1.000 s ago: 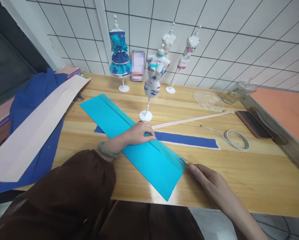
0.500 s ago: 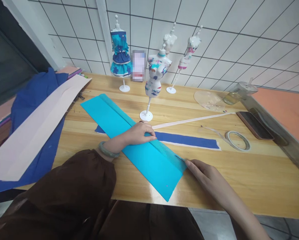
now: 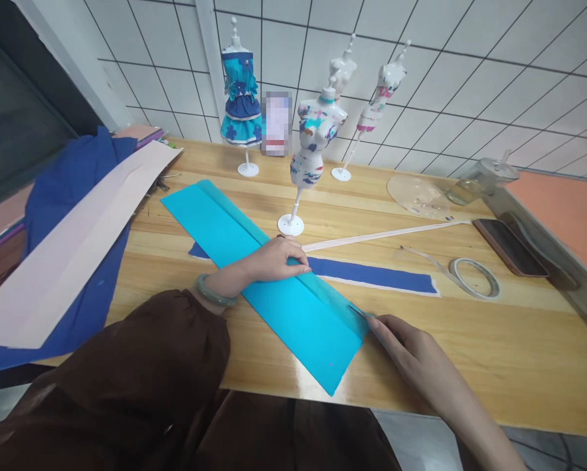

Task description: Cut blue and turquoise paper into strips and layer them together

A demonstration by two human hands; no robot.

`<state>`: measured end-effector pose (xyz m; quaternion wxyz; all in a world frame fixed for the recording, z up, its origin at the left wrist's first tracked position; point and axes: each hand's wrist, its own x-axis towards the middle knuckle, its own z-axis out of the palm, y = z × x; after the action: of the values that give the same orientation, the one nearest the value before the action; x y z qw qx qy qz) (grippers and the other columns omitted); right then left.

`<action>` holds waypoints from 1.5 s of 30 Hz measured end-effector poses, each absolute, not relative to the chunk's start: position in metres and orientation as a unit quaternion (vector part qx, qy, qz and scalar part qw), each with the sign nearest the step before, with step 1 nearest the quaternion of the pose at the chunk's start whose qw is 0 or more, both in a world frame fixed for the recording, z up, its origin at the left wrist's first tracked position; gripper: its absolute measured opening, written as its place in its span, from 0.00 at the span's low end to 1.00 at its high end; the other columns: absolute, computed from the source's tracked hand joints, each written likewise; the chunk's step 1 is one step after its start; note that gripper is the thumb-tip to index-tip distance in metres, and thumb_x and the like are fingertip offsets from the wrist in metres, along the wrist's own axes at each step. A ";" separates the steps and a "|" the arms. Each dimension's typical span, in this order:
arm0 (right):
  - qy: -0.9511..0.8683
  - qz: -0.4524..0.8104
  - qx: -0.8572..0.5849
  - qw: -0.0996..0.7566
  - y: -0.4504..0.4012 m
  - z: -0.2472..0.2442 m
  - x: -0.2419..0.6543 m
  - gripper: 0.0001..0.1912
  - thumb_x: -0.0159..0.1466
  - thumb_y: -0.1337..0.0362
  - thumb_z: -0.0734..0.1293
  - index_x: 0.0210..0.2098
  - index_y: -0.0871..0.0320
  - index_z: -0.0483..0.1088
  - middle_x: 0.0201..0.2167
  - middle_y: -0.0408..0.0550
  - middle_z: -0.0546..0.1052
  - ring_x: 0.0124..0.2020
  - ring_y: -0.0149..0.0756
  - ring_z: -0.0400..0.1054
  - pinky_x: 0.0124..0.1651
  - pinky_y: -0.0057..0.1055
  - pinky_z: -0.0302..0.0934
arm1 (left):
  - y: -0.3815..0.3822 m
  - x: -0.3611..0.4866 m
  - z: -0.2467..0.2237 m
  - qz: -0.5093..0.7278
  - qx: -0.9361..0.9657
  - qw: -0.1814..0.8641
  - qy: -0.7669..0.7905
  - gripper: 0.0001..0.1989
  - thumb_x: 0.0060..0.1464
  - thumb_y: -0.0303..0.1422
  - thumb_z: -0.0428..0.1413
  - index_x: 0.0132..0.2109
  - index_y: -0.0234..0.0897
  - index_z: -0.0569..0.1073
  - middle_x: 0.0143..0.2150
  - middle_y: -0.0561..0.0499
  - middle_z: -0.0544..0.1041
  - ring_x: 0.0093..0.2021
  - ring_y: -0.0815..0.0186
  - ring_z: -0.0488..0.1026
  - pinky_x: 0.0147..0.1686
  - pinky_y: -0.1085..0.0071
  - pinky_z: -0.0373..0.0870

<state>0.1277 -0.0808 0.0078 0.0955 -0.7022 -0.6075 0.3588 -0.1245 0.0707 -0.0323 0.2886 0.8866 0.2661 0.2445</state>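
Observation:
A long sheet of turquoise crepe paper [image 3: 283, 314] lies slantwise on the wooden table, its far long edge folded over in a narrow strip. My left hand [image 3: 278, 258], with a bangle at the wrist, is closed and presses on the folded strip near its middle. At the near right end, my right hand [image 3: 406, 340] pinches a slim, dark-bladed tool [image 3: 358, 310] whose tip lies on the fold; its handle is hidden by the fingers. A dark blue strip with a pale edge [image 3: 376, 275] lies partly under the turquoise sheet.
Several dress-form mannequins stand at the back, one dressed in blue [image 3: 241, 98], one paint-smeared [image 3: 317, 131]. A tape roll [image 3: 474, 279], phone [image 3: 512, 247] and lidded cup [image 3: 484, 180] are at the right. Blue cloth [image 3: 72, 183] and a pale sheet [image 3: 87, 242] lie left.
The view has shifted slightly, so the table things appear a little further right. Both hands keep nearly the same places on the turquoise paper, with the blade still at the fold.

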 end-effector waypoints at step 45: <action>-0.590 0.377 -0.699 0.145 -0.077 0.005 0.119 0.23 0.63 0.43 0.54 0.34 0.53 0.72 0.34 0.44 0.78 0.40 0.42 0.69 0.40 0.30 0.58 | 0.071 -0.126 -0.030 0.247 0.885 0.299 0.258 0.07 0.54 0.33 0.55 0.33 0.37 0.77 0.34 0.51 0.78 0.38 0.67 0.71 0.43 0.71 0.63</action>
<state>0.1193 -0.0773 0.0047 0.1447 -0.6992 -0.5902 0.3767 -0.1255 0.0705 -0.0303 0.2989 0.8850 0.2577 0.2471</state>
